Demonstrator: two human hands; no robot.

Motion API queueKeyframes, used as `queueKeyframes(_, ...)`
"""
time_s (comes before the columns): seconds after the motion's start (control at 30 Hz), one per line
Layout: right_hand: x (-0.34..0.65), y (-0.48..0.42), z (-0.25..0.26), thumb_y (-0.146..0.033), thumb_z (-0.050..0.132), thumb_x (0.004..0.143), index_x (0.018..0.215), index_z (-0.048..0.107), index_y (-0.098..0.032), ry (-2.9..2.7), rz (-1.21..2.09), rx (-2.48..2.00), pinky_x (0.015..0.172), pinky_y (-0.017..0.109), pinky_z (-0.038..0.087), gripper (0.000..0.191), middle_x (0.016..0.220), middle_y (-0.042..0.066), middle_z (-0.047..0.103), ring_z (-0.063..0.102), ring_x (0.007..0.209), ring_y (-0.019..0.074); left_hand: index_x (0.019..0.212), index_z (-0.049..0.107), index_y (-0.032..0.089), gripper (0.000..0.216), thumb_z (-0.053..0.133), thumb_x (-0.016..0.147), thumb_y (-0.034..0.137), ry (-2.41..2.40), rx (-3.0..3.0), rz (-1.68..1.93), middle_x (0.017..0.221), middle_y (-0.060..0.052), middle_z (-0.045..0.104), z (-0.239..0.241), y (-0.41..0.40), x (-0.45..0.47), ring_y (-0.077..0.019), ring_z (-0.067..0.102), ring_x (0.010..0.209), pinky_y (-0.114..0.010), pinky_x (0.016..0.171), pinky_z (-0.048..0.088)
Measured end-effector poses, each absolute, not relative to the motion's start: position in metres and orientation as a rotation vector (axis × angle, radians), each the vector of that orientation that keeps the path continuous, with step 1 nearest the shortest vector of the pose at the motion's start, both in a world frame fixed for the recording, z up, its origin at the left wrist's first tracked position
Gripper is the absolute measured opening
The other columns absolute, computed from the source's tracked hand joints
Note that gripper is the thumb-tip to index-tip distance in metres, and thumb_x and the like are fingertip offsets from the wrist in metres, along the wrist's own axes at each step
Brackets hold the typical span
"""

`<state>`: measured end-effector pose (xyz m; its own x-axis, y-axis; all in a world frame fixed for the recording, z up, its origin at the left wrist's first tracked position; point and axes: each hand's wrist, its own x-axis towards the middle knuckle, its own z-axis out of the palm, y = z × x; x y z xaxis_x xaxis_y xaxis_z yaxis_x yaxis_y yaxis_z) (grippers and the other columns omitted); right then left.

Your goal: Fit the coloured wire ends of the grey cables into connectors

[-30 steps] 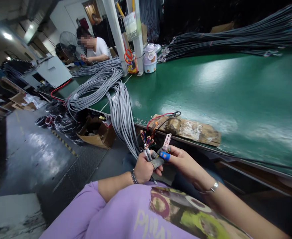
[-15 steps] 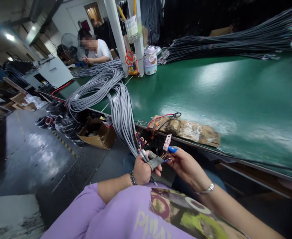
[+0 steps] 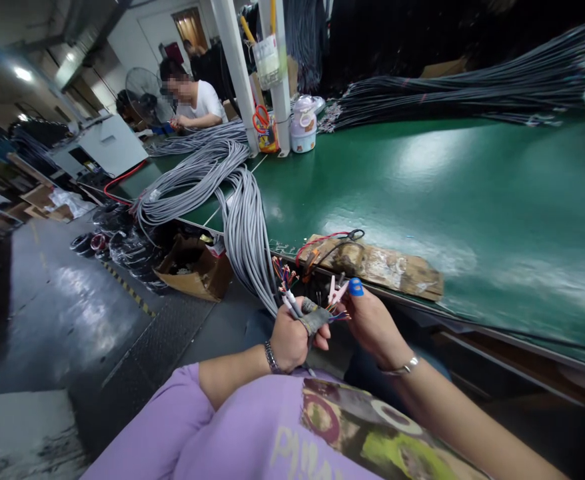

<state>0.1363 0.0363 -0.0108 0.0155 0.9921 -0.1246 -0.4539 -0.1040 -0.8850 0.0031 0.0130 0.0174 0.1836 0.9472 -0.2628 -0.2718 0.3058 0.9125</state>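
- In the head view, several round grey plastic-sheathed cables (image 3: 295, 308) are gripped in the left hand (image 3: 287, 339), its fingers closed around them; their thin multicoloured stripped wires (image 3: 283, 275) are fanned upward, above the table's near edge.
- A dull grey, worn wrapping (image 3: 317, 319) is seen at that hand's fingers.
- A small pale-pink plastic V-shaped tool (image 3: 336, 291) is pinched at the thumb and fingers of the right hand (image 3: 372, 323); its thumb is capped by a bright blue sleeve (image 3: 356, 287).
- Loose coloured wire ends (image 3: 341, 315) are spread between the hands; whether they are touched by the right fingers cannot be told.
- A worn brown wooden board (image 3: 407, 272) is set on the glossy green tabletop (image 3: 472, 193), just beyond the hands.
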Motion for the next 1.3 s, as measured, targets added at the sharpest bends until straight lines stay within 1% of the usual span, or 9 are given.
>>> queueKeyframes(0.13, 0.134, 0.041, -0.01, -0.065, 0.065, 0.071, 0.075, 0.07, -0.019, -0.57, 1.702, -0.811, 0.058, 0.031, 0.043, 0.046, 0.066, 0.004, 0.066, 0.055, 0.059, 0.0172, 0.063, 0.048, 0.015, 0.045, 0.077, 0.058, 0.05, 1.009, 0.846, 1.03, 0.048, 0.001, 0.057, 0.018, 0.014, 0.006, -0.0081, 0.048, 0.033, -0.018, 0.032, 0.034)
queueKeyframes(0.33, 0.132, 0.044, -0.008, -0.057, 0.073, 0.068, 0.075, 0.07, -0.017, -0.426, 1.754, -0.754, 0.057, 0.029, 0.045, 0.04, 0.065, 0.003, 0.067, 0.054, 0.054, 0.0144, 0.062, 0.048, 0.015, 0.042, 0.076, 0.061, 0.046, 1.012, 0.854, 1.009, 0.047, 0.001, 0.056, 0.013, 0.016, 0.006, -0.0081, 0.047, 0.032, -0.018, 0.032, 0.034)
queueKeyframes(0.57, 0.144, 0.033, -0.005, -0.071, 0.065, 0.065, 0.076, 0.067, -0.018, -0.619, 1.908, -0.773, 0.055, 0.028, 0.046, 0.054, 0.071, 0.004, 0.065, 0.057, 0.059, 0.0155, 0.063, 0.05, 0.014, 0.044, 0.075, 0.063, 0.051, 1.013, 0.924, 0.993, 0.05, 0.001, 0.058, 0.006, 0.012, 0.0, -0.0078, 0.048, 0.033, -0.017, 0.032, 0.035)
queueKeyframes(0.63, 0.151, 0.029, -0.004, -0.07, 0.068, 0.064, 0.075, 0.065, -0.017, -0.765, 1.972, -0.806, 0.056, 0.028, 0.046, 0.054, 0.071, 0.004, 0.063, 0.056, 0.059, 0.0148, 0.065, 0.051, 0.014, 0.044, 0.074, 0.065, 0.051, 1.013, 0.964, 0.97, 0.051, 0.001, 0.058, 0.004, 0.01, -0.003, -0.0077, 0.049, 0.034, -0.018, 0.034, 0.037)
queueKeyframes(0.8, 0.162, 0.024, -0.003, -0.049, 0.08, 0.063, 0.074, 0.062, -0.016, -1.135, 1.811, -1.001, 0.056, 0.025, 0.039, 0.039, 0.066, 0.0, 0.06, 0.05, 0.059, 0.0114, 0.064, 0.051, 0.014, 0.045, 0.074, 0.065, 0.053, 1.034, 1.069, 0.889, 0.052, 0.0, 0.059, 0.004, 0.006, -0.009, -0.0084, 0.052, 0.038, -0.018, 0.038, 0.04)
queueKeyframes(0.93, 0.159, 0.025, 0.001, -0.052, 0.073, 0.07, 0.075, 0.062, -0.017, -1.375, 1.696, -1.009, 0.059, 0.028, 0.039, 0.037, 0.066, 0.001, 0.062, 0.05, 0.06, 0.0138, 0.061, 0.054, 0.013, 0.044, 0.076, 0.061, 0.051, 1.005, 1.119, 0.711, 0.051, -0.001, 0.058, 0.007, 0.009, -0.01, -0.0095, 0.053, 0.039, -0.02, 0.04, 0.042)
queueKeyframes(1.03, 0.156, 0.024, 0.001, -0.053, 0.072, 0.069, 0.076, 0.064, -0.017, -1.403, 1.667, -1.018, 0.063, 0.03, 0.042, 0.038, 0.07, 0.002, 0.064, 0.053, 0.063, 0.0158, 0.062, 0.057, 0.012, 0.042, 0.075, 0.062, 0.05, 0.99, 1.13, 0.601, 0.051, -0.002, 0.059, 0.008, 0.012, -0.012, -0.0104, 0.054, 0.04, -0.02, 0.04, 0.042)
queueKeyframes(1.17, 0.153, 0.02, -0.006, -0.053, 0.072, 0.069, 0.075, 0.063, -0.017, -1.226, 1.633, -1.07, 0.061, 0.028, 0.041, 0.038, 0.068, 0.001, 0.062, 0.051, 0.062, 0.0141, 0.064, 0.055, 0.012, 0.044, 0.074, 0.062, 0.052, 1.024, 1.07, 0.668, 0.051, -0.002, 0.058, 0.005, 0.013, -0.012, -0.0102, 0.053, 0.038, -0.019, 0.037, 0.039)
queueKeyframes(1.3, 0.154, 0.015, -0.012, -0.055, 0.073, 0.069, 0.077, 0.063, -0.017, -1.075, 1.734, -1.03, 0.063, 0.028, 0.043, 0.04, 0.073, 0.002, 0.063, 0.054, 0.065, 0.0146, 0.067, 0.054, 0.013, 0.047, 0.074, 0.061, 0.056, 1.018, 1.021, 0.766, 0.052, -0.001, 0.059, 0.0, 0.011, -0.012, -0.0102, 0.053, 0.037, -0.02, 0.037, 0.04)
